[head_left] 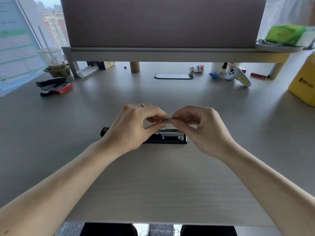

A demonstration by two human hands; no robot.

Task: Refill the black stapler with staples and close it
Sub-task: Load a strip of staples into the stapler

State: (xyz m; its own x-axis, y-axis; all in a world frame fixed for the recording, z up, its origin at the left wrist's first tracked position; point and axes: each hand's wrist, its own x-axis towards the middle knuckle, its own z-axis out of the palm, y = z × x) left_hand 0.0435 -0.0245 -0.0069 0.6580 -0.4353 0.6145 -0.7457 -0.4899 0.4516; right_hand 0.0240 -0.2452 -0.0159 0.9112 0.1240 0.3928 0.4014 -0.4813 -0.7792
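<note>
Stapler [167,138] is lying open on the desk [153,184], directly under both my hands, long axis running left-right, metal magazine channel facing up. Black lid end is poking out past my left wrist.

Fingers first: I'm pinching 1 short strip of staples [166,120] between both hands. Left hand [136,126] is taking the strip's left end with thumb and index, right hand [201,128] is taking the right end the same way. Both pinches are narrow, closed onto the strip; the other fingers are curled in loosely and touching nothing that I can see. Ring is showing on a left finger.

Why held this way: I'm keeping the strip level and parallel to the channel, just above it, so it can drop straight in without cocking. 2-handed grip is stopping a brittle strip from snapping or twisting. My guess: I'm either aligning it or trimming it to length; can't tell which.

Strip is not touching the stapler yet. Can't tell if the channel already has staples in it; my fingers are covering part of it.

Further out: a second stapler [50,83] and a red staple box [62,88] are sitting together at far left, well apart from the work. Desk around the open stapler is bare, so nothing is blocking the lid swing.

Task is roughly mid-way: loading pending, closing pending.
</note>
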